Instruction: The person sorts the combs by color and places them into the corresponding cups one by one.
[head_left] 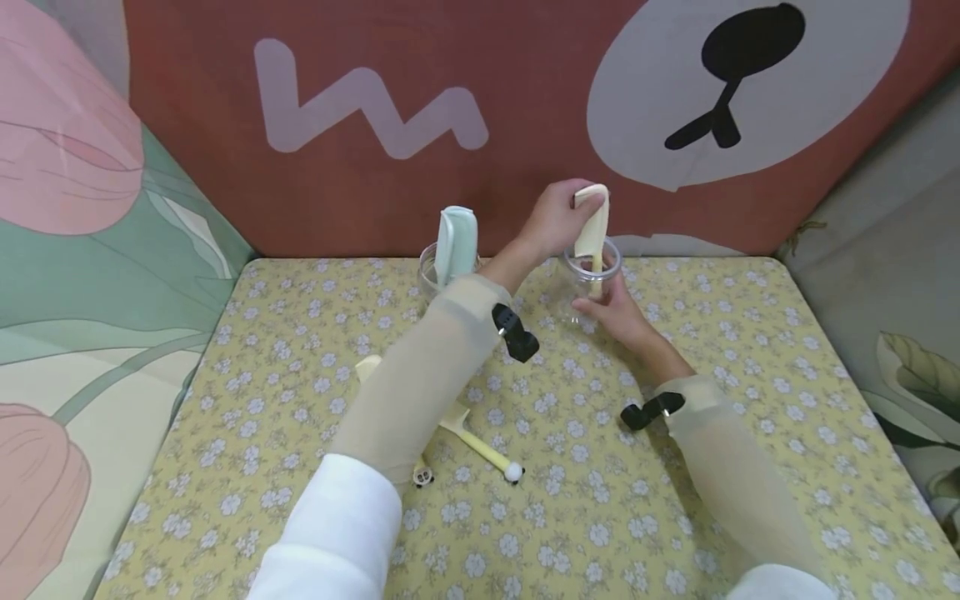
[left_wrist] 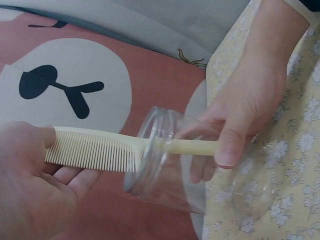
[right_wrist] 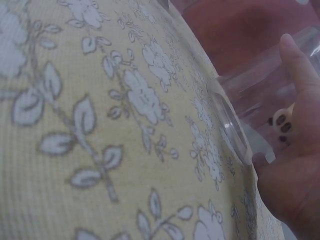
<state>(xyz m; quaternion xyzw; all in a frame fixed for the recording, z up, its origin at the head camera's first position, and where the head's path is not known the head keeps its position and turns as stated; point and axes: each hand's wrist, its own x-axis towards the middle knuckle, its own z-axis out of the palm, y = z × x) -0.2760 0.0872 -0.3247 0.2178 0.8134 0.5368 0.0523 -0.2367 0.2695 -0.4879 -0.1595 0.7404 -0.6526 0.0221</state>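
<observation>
My left hand (head_left: 564, 215) pinches a cream comb (left_wrist: 95, 150) by its toothed end, between thumb and fingers. The comb's handle reaches down through the mouth of a clear jar (left_wrist: 187, 172). Around the jar's side curl the fingers and thumb of my right hand (head_left: 621, 315), steadying it near the table's back edge. Inside the jar, the handle's panda-face tip (right_wrist: 283, 124) shows in the right wrist view. A second clear jar (head_left: 429, 273), holding mint-green combs (head_left: 457, 242), stands to the left, partly hidden by my left forearm.
Yellow combs lie on the flowered tablecloth (head_left: 285, 400), partly covered by my left forearm; one has a yellow handle (head_left: 483, 450) ending in a panda head (head_left: 513, 472), another a panda-face tip (head_left: 423, 476). A red printed backdrop (head_left: 360, 200) rises right behind the table.
</observation>
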